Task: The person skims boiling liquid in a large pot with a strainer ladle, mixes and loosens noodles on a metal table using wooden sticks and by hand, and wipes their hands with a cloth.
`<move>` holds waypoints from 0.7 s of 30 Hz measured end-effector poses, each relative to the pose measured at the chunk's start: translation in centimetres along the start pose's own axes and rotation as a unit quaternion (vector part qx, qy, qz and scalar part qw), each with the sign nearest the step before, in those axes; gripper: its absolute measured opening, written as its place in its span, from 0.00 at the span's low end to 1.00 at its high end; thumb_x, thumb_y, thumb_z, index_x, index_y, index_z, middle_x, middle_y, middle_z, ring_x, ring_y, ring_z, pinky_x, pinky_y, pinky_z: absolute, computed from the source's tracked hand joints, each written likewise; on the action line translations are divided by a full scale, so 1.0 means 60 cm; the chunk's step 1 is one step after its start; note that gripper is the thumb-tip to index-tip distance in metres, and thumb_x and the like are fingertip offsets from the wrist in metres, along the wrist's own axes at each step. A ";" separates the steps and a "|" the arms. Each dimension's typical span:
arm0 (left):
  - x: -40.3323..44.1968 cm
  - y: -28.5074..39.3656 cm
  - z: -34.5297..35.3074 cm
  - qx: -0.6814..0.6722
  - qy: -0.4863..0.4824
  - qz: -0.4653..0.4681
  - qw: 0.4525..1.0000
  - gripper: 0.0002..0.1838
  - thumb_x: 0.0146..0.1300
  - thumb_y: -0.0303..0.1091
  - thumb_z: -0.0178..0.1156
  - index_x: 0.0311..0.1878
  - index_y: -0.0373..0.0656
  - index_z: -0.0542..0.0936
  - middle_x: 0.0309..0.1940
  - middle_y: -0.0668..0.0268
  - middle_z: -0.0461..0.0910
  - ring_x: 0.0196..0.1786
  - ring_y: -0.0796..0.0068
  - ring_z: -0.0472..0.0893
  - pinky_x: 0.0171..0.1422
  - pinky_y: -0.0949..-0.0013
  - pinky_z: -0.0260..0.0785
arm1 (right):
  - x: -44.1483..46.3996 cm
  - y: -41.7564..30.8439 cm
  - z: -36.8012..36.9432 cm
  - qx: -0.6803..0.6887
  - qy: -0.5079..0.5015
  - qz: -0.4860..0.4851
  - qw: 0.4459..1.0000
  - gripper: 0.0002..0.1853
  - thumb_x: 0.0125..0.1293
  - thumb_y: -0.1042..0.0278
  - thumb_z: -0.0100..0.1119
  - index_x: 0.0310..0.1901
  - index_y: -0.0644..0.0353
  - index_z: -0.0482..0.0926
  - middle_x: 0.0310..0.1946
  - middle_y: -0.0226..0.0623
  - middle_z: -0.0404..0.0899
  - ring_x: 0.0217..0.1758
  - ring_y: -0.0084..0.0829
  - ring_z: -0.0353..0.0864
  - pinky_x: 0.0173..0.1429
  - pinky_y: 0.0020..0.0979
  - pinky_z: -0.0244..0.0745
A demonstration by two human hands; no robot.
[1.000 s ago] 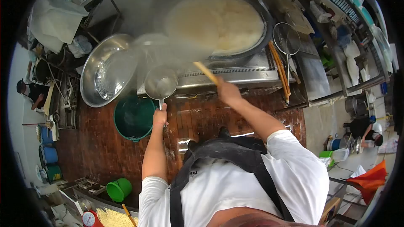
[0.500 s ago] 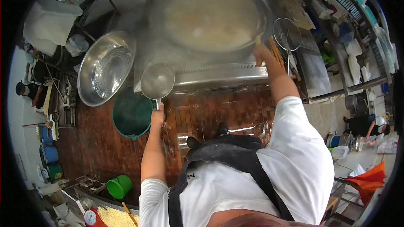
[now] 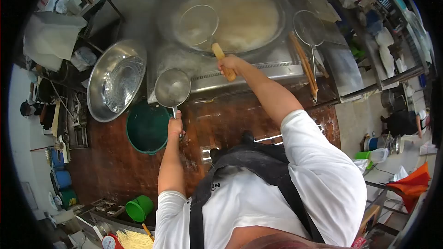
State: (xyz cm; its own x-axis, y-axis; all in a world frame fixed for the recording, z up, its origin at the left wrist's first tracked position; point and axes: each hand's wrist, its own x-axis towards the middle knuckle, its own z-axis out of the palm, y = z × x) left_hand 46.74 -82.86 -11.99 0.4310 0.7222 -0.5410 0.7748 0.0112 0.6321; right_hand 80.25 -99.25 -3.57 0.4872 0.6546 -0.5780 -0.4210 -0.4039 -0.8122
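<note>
My left hand is closed round the handle of a metal ladle. Its deep round bowl hangs beside the front left edge of the steel stove. My right hand grips the thick wooden handle of a round skimmer. The skimmer's thin hoop lies over the left part of a large wok of cloudy, steaming liquid. Steam blurs the surface, so I cannot tell how deep the hoop sits or whether anything lies in it.
A second round strainer and long wooden sticks lie right of the wok. A wide steel basin leans at left, above a dark green tub. Behind are a green bucket and yellow noodles. Another person is far right.
My right hand has swung left from beside the wooden sticks to the front middle of the wok, with the skimmer's hoop now visible. The ladle in my left hand has barely moved.
</note>
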 end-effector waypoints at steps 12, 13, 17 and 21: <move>0.009 -0.008 0.005 0.020 0.004 -0.011 1.000 0.42 0.69 0.65 0.45 0.52 0.23 0.72 0.30 0.46 0.80 0.18 0.56 0.81 0.24 0.59 0.75 | -0.208 0.132 0.046 -0.510 0.162 -0.175 0.827 0.17 0.63 0.70 0.56 0.51 0.66 0.68 0.34 0.48 0.83 0.35 0.44 0.85 0.36 0.47 0.79; 0.009 -0.005 0.004 0.023 0.002 -0.012 1.000 0.42 0.69 0.65 0.45 0.51 0.23 0.72 0.29 0.46 0.80 0.18 0.56 0.81 0.24 0.59 0.75 | -0.208 0.162 0.047 -0.543 0.129 -0.129 0.820 0.22 0.63 0.70 0.56 0.56 0.66 0.65 0.38 0.53 0.82 0.43 0.51 0.84 0.44 0.48 0.79; -0.004 0.010 0.000 0.010 -0.011 -0.013 1.000 0.42 0.69 0.65 0.46 0.53 0.23 0.71 0.27 0.48 0.79 0.16 0.57 0.80 0.21 0.59 0.73 | -0.185 0.217 0.026 -0.596 0.122 -0.176 0.774 0.22 0.65 0.71 0.49 0.60 0.67 0.63 0.38 0.54 0.82 0.42 0.53 0.84 0.43 0.50 0.79; -0.002 0.006 0.013 -0.001 0.019 -0.012 1.000 0.41 0.69 0.64 0.46 0.53 0.25 0.71 0.21 0.52 0.77 0.14 0.58 0.79 0.19 0.59 0.72 | -0.208 0.187 0.041 -0.582 0.138 -0.189 0.779 0.19 0.66 0.72 0.47 0.58 0.65 0.64 0.37 0.54 0.82 0.41 0.53 0.84 0.41 0.51 0.79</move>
State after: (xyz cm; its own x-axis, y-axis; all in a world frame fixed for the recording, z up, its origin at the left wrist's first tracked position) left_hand 47.31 -83.50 -12.13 0.3946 0.7477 -0.5341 0.7833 0.0301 0.6209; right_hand 67.60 -110.39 -5.25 0.6221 0.7694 -0.1454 0.6921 -0.6271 -0.3574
